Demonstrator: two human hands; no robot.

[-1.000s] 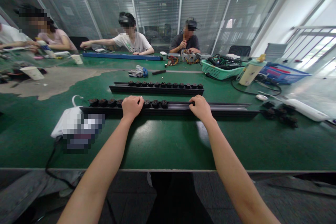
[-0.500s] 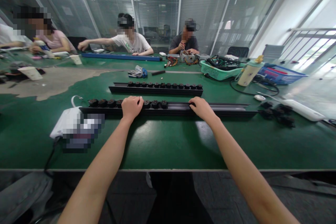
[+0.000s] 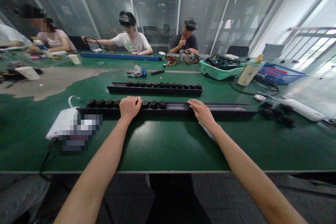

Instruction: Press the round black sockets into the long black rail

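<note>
A long black channel [image 3: 173, 112] lies across the green table in front of me, with several round black sockets [image 3: 153, 104] in its left half; its right half shows a bare grey inside. My left hand [image 3: 130, 107] is closed over the channel left of its middle, fingers wrapped round its edges. Right of the sockets, my right hand [image 3: 201, 111] rests on the channel, fingers stretched across its top. Behind them lies a shorter black channel [image 3: 154, 91] with a row of similar sockets. Loose black sockets [image 3: 278, 112] sit past the right end.
White adapter [image 3: 61, 122] and a blurred-out item lie at the left. Farther back are a grey-blue glove [image 3: 136, 71], a green basket [image 3: 217, 71], a yellow bottle [image 3: 249, 72], a blue basket [image 3: 286, 77] and a white power strip [image 3: 304, 109]. Several people sit across the table.
My right hand's fingers have straightened out on the channel. My left hand keeps its place on it. Across the table, a person's outstretched hand now has a dark cable in it.
</note>
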